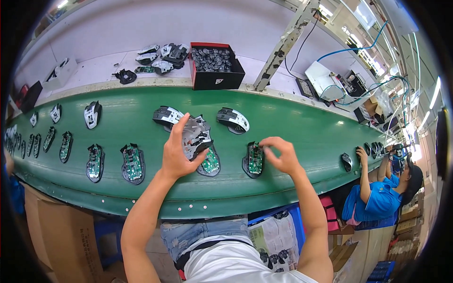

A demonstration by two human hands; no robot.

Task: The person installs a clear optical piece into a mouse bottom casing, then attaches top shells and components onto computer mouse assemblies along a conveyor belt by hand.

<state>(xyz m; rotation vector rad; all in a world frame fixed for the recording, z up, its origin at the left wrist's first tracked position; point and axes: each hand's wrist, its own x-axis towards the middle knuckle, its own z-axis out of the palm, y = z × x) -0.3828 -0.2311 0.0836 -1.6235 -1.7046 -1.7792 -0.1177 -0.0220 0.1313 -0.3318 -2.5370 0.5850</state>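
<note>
My left hand (177,148) is closed round a mouse top shell (195,134), tipped so that its hollow grey inner side shows. Partly hidden below that shell, a mouse base with a green circuit board (210,163) lies on the green conveyor belt (302,141). My right hand (281,154) has its thumb and forefinger pinched at the upper right edge of another mouse base (255,162), which rests on the belt. Beyond my hands sit two grey-and-black mouse shells, one at the left (166,116) and one at the right (233,120).
More mouse bases (133,162) and upper shells (93,114) line the belt leftward. A box of small dark parts (218,78) stands on the back shelf beside piled shells (165,57). A metal post (285,45) rises there. At the right, a person in blue (377,198) handles mice.
</note>
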